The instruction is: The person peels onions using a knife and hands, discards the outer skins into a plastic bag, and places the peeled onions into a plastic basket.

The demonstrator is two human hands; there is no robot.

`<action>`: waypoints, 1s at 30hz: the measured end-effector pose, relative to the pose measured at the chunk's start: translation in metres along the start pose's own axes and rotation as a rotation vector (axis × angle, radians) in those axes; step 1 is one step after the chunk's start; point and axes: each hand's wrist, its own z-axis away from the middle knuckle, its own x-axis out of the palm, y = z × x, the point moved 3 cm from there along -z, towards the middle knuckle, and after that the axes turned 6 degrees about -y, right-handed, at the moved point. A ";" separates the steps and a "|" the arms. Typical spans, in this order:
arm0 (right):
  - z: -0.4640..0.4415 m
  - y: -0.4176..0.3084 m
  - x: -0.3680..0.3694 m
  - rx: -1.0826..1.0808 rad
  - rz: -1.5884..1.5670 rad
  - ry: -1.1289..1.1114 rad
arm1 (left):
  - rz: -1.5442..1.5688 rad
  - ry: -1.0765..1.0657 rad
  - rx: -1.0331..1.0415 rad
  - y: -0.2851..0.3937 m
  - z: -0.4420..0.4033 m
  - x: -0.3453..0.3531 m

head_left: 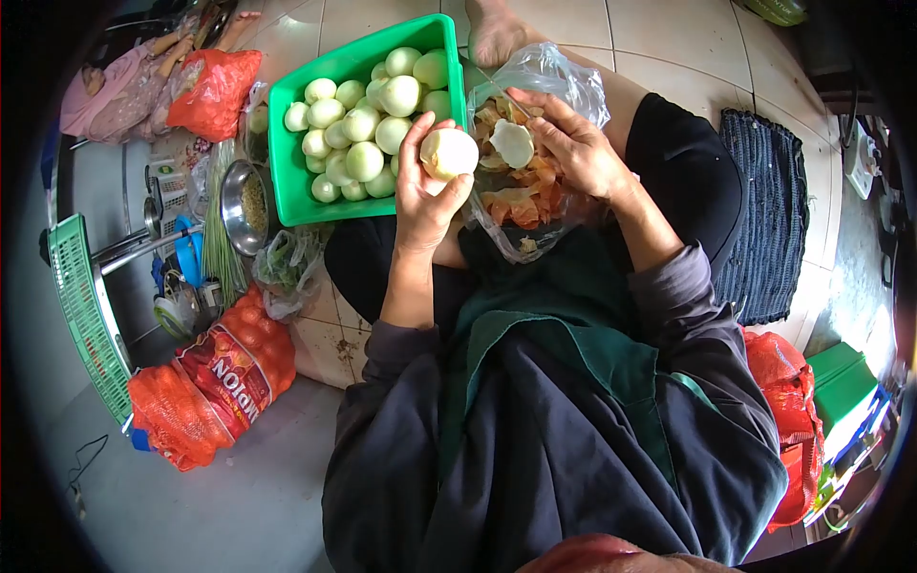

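Observation:
My left hand (427, 186) is wrapped round a pale, mostly peeled onion (450, 155), holding it up in front of the tub. To its right, my right hand (576, 148) is closed on what looks like a slim knife (499, 93), its narrow blade pointing up and left. Beneath the right hand, a clear plastic bag (564, 78) holds brown and orange onion skins (516, 205). A whitish peel piece (513, 145) shows just left of the right fingers. Many peeled onions (365, 161) fill the green tub (325, 212) beside my left hand.
A red mesh sack of onions (215, 377) lies at the left, near a metal bowl (245, 205) and a green basket (84, 310). Another person (124, 100) is at the far upper left by a red bag (215, 93). A dark woven mat (761, 215) lies at the right.

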 end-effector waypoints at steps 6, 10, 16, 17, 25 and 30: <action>0.004 0.001 -0.010 0.091 0.024 -0.059 | -0.176 0.070 0.074 -0.004 0.000 -0.006; 0.004 0.008 -0.012 -0.011 0.100 -0.005 | -0.245 0.135 0.091 0.002 0.002 -0.005; 0.005 0.003 -0.006 0.152 0.407 0.129 | -0.463 0.162 0.143 -0.002 0.002 -0.012; 0.005 0.001 -0.005 0.091 0.444 0.127 | -0.471 0.162 0.133 -0.003 0.002 -0.012; 0.007 -0.005 0.002 0.022 0.465 0.141 | -0.587 0.201 0.131 -0.004 0.000 -0.007; 0.004 0.007 0.001 -0.189 0.639 0.090 | -0.528 0.146 0.107 -0.009 -0.001 -0.010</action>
